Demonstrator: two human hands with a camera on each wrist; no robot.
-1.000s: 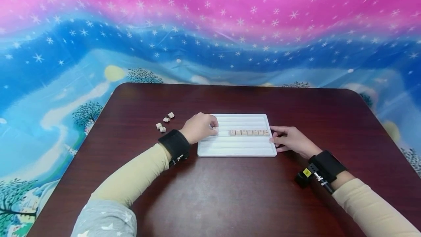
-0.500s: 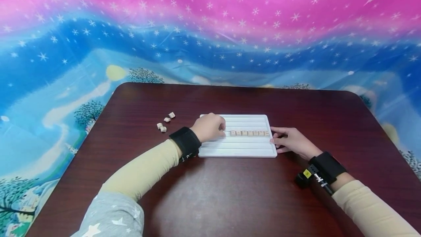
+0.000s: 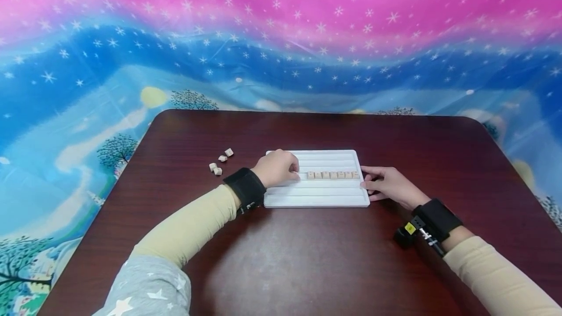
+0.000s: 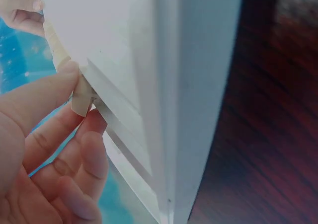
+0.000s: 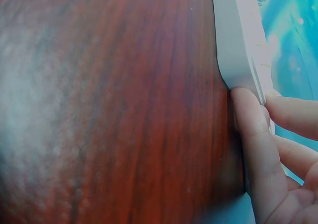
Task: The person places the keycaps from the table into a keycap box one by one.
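Observation:
A white ridged tray (image 3: 316,199) lies on the table, with a row of beige keycaps (image 3: 332,175) standing along one groove in its right half. Over the left half of the tray is my left hand (image 3: 275,168). Its thumb and fingers pinch a keycap (image 4: 82,96), seen in the left wrist view right at the tray's ridges. In the head view the fingers mostly hide that keycap, just left of the row. My right hand (image 3: 392,187) holds the tray's right edge; the right wrist view has fingers (image 5: 256,139) against the rim.
Several loose keycaps (image 3: 218,171) lie on the dark brown table (image 3: 281,257), left of the tray. A colourful printed cloth (image 3: 263,52) hangs behind the table. Both wrists wear black straps (image 3: 245,190) with small devices.
My left hand has moved right along the tray, bringing the keycap close to the row, and has stayed about there over the last half second. The right hand keeps its place on the edge.

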